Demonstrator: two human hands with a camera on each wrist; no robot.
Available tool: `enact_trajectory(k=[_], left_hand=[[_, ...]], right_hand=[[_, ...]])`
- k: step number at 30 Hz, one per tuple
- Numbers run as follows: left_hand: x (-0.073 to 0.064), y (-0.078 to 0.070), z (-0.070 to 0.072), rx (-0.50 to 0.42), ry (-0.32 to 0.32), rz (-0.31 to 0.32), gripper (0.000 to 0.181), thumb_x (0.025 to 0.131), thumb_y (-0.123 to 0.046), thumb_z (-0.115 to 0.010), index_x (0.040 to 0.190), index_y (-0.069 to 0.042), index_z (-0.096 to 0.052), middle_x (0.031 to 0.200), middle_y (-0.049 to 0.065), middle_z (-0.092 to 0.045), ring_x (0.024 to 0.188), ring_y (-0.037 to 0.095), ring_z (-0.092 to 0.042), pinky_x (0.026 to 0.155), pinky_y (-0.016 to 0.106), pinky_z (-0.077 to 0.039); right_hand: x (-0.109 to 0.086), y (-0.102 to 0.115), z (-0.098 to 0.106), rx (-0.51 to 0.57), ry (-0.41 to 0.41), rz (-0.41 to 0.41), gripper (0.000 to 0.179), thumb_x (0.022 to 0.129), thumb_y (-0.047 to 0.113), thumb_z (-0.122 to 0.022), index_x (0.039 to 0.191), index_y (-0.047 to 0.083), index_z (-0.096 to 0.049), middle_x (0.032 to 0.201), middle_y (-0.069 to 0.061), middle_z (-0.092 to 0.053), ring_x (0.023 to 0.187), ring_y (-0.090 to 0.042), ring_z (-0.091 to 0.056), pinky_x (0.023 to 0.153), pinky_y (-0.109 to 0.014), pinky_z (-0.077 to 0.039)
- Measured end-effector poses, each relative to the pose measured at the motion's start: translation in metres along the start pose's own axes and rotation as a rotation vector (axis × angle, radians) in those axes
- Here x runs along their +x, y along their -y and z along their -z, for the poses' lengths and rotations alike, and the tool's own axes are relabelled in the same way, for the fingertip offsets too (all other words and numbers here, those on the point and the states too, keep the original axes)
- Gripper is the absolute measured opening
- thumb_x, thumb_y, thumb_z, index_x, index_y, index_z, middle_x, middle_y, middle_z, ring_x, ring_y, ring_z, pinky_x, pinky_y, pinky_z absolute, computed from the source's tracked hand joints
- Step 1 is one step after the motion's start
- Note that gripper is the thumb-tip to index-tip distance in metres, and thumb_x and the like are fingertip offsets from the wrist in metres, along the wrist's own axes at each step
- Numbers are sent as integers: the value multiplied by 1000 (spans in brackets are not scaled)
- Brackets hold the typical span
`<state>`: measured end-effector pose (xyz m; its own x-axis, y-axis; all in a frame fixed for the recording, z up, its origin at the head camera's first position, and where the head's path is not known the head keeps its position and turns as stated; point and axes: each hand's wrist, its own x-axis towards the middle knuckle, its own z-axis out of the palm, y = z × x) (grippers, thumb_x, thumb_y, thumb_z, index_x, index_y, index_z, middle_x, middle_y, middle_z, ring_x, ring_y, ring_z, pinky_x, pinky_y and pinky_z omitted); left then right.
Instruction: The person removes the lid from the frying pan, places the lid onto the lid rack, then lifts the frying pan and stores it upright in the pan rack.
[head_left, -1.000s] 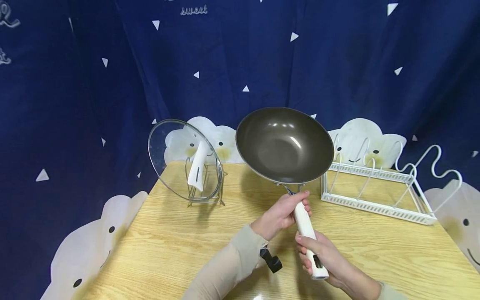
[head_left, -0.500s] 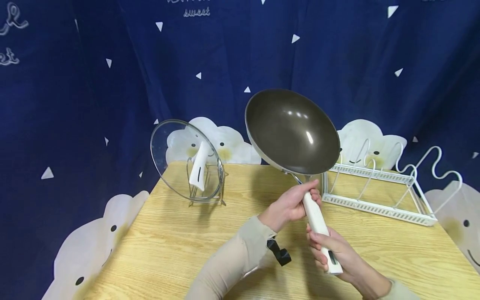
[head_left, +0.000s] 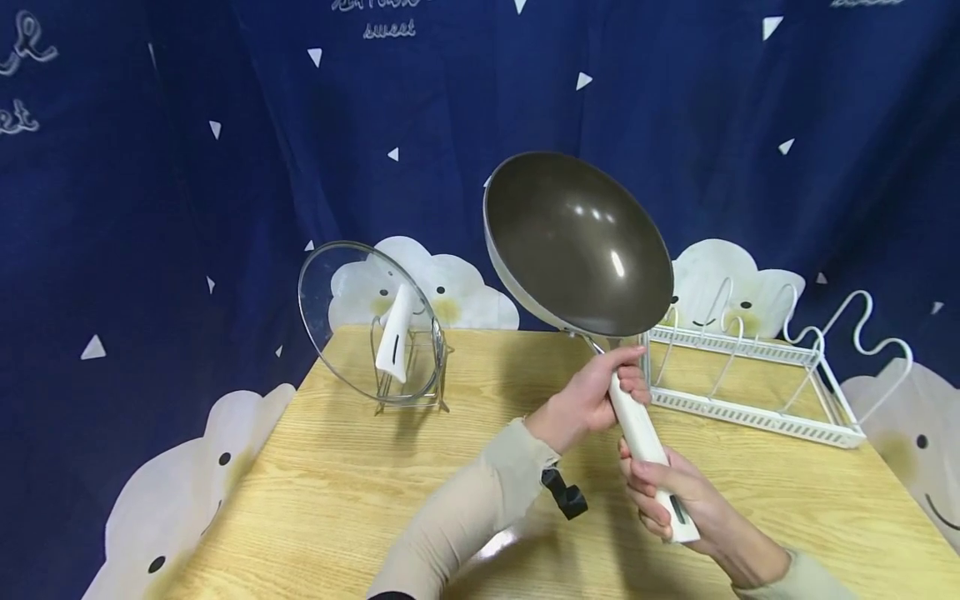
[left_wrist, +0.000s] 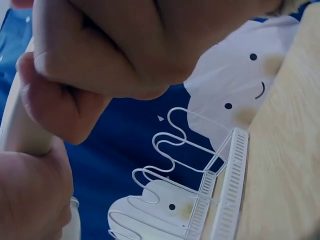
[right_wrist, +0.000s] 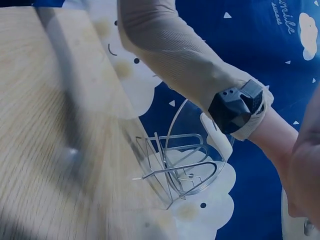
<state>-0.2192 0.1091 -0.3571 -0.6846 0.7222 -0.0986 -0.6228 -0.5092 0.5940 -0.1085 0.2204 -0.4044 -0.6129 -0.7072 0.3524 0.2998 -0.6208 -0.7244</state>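
A deep wok [head_left: 581, 242] with a dark brown inside and pale outside is held up above the table, tilted so its inside faces me. My left hand [head_left: 596, 396] grips the white handle [head_left: 641, 433] near the pan end. Lower down, my right hand [head_left: 678, 496] holds the same handle near its tip, thumb across the top. In the left wrist view the curled fingers of the left hand [left_wrist: 110, 55] fill the upper part, with the right hand [left_wrist: 30, 195] below on the handle. Only a small part of the wok shows in the right wrist view.
At the back left, a glass lid [head_left: 352, 333] with a white handle stands in a small wire stand [head_left: 442, 367]. A white rack [head_left: 757, 417] with wavy wire dividers is at the right on the wooden table [head_left: 337, 500]. A dark blue curtain [head_left: 225, 192] hangs behind.
Both hands have raised the wok and moved it a little to the right. Its pan has tipped over so the handle slants more. The lid and rack stay in place.
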Motion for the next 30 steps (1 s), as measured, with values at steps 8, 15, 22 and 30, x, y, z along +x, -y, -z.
enact_trajectory(k=[8,15,22,30], left_hand=[[4,0,-12,175,-111,-121,33,88,-2,-48,61,-16,-36,51,-7,-26,43,4,-26,45,16,-26],[8,3,-18,279,-185,-209,33,83,2,-49,58,-15,-36,50,-5,-29,43,6,-29,42,17,-31],[10,7,-27,463,-265,-291,27,83,1,-56,66,-14,-41,50,-1,-36,41,8,-37,40,19,-39],[14,13,-44,568,-262,-220,29,83,-4,-61,59,-10,-46,51,1,-43,44,10,-45,44,20,-45]], right_hand=[[2,6,-6,-194,-115,-34,31,101,-1,-19,117,9,-43,80,5,-50,62,-5,-57,53,-17,-48],[5,13,-22,-622,-528,-162,20,99,10,-45,117,6,-37,65,2,-54,52,-7,-55,47,-23,-48],[9,8,-29,-864,-811,-186,31,90,9,-62,106,-4,-38,61,-6,-48,42,-11,-49,37,-32,-47],[-11,10,-18,-801,-666,11,16,92,-4,-52,99,5,-41,60,2,-51,41,-7,-51,31,-31,-43]])
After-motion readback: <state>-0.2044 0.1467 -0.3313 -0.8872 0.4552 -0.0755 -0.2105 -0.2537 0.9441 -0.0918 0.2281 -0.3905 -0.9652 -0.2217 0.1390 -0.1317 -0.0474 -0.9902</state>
